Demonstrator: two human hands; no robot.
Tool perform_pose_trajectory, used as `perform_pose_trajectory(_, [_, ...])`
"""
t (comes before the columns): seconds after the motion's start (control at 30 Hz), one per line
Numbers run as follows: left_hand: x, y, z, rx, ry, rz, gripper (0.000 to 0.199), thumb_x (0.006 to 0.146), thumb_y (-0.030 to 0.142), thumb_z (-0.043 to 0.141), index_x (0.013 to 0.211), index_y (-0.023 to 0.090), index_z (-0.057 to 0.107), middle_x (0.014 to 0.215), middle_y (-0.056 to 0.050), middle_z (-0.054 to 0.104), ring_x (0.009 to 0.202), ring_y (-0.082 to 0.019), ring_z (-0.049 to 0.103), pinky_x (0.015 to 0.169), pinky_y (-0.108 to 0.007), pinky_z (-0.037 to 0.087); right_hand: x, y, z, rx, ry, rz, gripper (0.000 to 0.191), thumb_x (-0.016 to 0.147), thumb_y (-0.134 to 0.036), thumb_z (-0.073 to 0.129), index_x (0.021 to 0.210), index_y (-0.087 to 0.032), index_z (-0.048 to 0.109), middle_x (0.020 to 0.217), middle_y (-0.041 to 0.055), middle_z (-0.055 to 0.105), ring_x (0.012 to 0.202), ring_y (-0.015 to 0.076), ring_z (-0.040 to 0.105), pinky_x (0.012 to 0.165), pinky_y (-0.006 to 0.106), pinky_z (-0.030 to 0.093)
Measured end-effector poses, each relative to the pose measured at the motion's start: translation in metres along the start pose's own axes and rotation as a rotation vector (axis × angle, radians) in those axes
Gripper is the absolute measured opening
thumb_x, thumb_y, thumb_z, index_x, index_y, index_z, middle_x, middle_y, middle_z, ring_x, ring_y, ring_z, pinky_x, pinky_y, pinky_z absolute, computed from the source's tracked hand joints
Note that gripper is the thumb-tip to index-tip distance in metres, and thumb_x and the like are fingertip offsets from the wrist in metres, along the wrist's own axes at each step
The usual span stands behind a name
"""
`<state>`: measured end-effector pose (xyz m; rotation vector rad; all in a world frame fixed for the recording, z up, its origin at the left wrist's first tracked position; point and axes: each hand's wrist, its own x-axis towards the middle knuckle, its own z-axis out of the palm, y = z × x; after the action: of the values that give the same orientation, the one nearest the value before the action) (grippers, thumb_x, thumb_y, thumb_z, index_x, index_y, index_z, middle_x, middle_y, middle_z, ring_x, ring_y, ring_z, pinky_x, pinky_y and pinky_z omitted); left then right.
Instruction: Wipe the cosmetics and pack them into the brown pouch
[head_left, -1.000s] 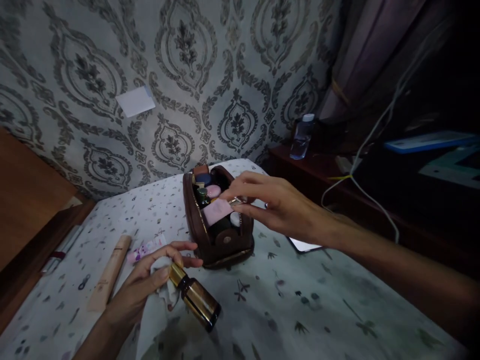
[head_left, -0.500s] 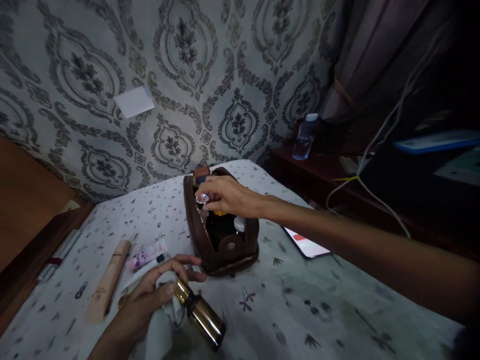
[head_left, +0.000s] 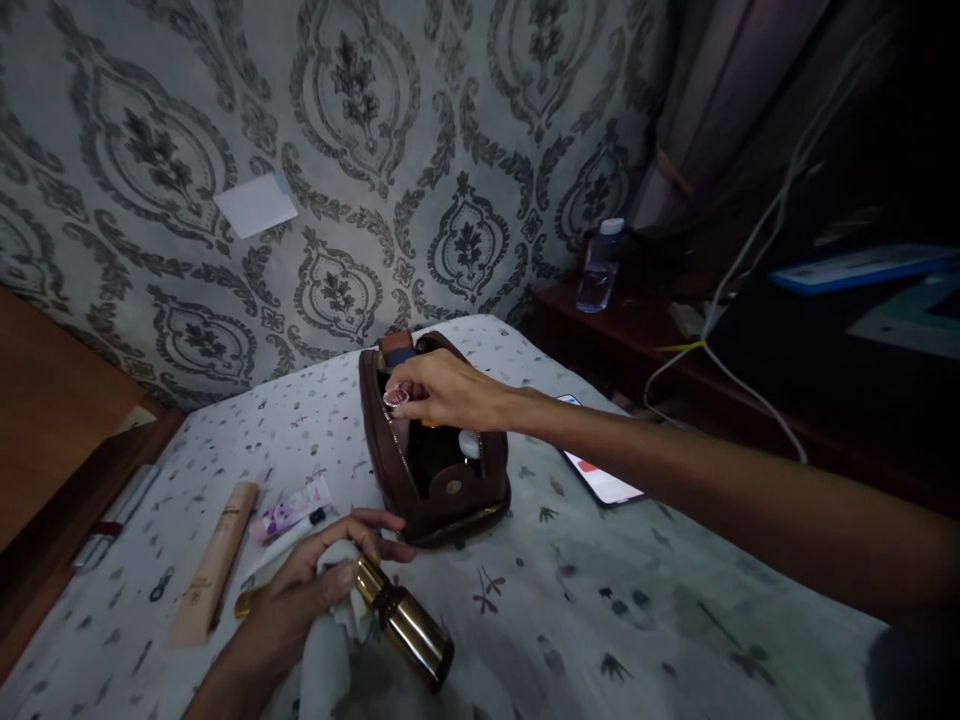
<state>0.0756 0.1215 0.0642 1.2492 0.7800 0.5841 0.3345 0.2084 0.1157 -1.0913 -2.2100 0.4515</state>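
A brown toiletry bag (head_left: 442,500) stands unzipped on the patterned bedsheet. My right hand (head_left: 427,390) reaches into its left side, fingers closed on a round, shiny silver-rimmed top (head_left: 396,398); whatever lies below that top is hidden in the bag. A white cap (head_left: 470,445) and something yellow show inside as well. My left hand (head_left: 319,570) grips the gold neck of a small shiny gold bottle (head_left: 412,630), which tilts downward to the right. A whitish cloth (head_left: 326,650) is bunched in the same hand, whose outer fingers extend close to the bag's front corner.
Left of my left hand lie a beige tube (head_left: 214,570), a pink-and-white tube (head_left: 291,508) and a slim white tube (head_left: 281,545) with a black tip. A lit phone (head_left: 604,482) rests beyond my right forearm. A water bottle (head_left: 600,268) stands on the dark side table (head_left: 555,310).
My right hand has sunk slightly with the silver-rimmed top, which now tilts differently. The left hand still holds the gold bottle and cloth. The whole view has shifted a little.
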Motion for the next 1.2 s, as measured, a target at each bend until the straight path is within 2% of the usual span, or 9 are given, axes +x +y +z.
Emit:
perform_pose_trajectory(0.1, [0.002,0.000,-0.001,-0.002,-0.003,-0.003,0.030,0.078,0.050,0.071,0.087,0.021,0.069,0.128,-0.009,0.058,0.114,-0.033,0.058,0.083,-0.037,0.049,0.003,0.002,0.001,-0.004,-0.017,0.014,0.008,0.079,-0.013,0.072,0.087,-0.011,0.071,0.077,0.0028,0.068,0.071,0.0131,0.060,0.065,0.022,0.038])
perform_pose_trajectory(0.3, [0.004,0.000,0.000,0.004,0.003,-0.007,0.031,0.078,0.051,0.071,0.086,0.022,0.068,0.126,-0.008,0.058,0.113,-0.032,0.058,0.083,-0.036,0.049,0.006,0.003,-0.001,0.012,-0.054,-0.057,0.013,0.078,-0.008,0.072,0.090,-0.012,0.073,0.081,0.0027,0.069,0.073,0.0128,0.061,0.067,0.022,0.039])
perform_pose_trajectory(0.53, [0.004,-0.008,-0.007,0.017,0.003,-0.002,0.031,0.077,0.051,0.072,0.086,0.021,0.068,0.125,-0.009,0.060,0.111,-0.031,0.059,0.082,-0.033,0.047,0.009,0.002,0.002,0.093,0.055,0.107,0.012,0.079,-0.010,0.070,0.090,-0.012,0.067,0.069,-0.0015,0.065,0.064,0.0112,0.061,0.064,0.021,0.041])
perform_pose_trajectory(0.67, [0.005,-0.012,-0.010,0.020,0.020,0.009,0.030,0.077,0.050,0.071,0.086,0.021,0.068,0.126,-0.009,0.060,0.111,-0.030,0.058,0.083,-0.034,0.046,0.014,0.002,0.010,0.066,0.069,0.119,0.010,0.079,-0.010,0.068,0.087,-0.015,0.065,0.065,-0.0038,0.062,0.058,0.0100,0.058,0.063,0.022,0.039])
perform_pose_trajectory(0.87, [0.003,-0.013,-0.011,0.044,0.026,0.015,0.032,0.077,0.052,0.071,0.086,0.021,0.068,0.124,-0.009,0.061,0.109,-0.031,0.058,0.086,-0.036,0.045,0.013,-0.002,0.014,0.042,0.025,0.161,0.010,0.081,-0.009,0.065,0.087,-0.017,0.064,0.059,-0.0064,0.057,0.055,0.0093,0.057,0.060,0.020,0.037])
perform_pose_trajectory(1.2, [-0.001,-0.014,-0.013,0.025,0.036,0.022,0.031,0.077,0.052,0.070,0.087,0.022,0.068,0.121,-0.008,0.061,0.108,-0.031,0.058,0.089,-0.039,0.044,0.012,-0.006,0.000,-0.045,-0.034,0.144,0.014,0.078,-0.013,0.070,0.091,-0.015,0.069,0.062,-0.0048,0.060,0.058,0.0104,0.055,0.061,0.021,0.035])
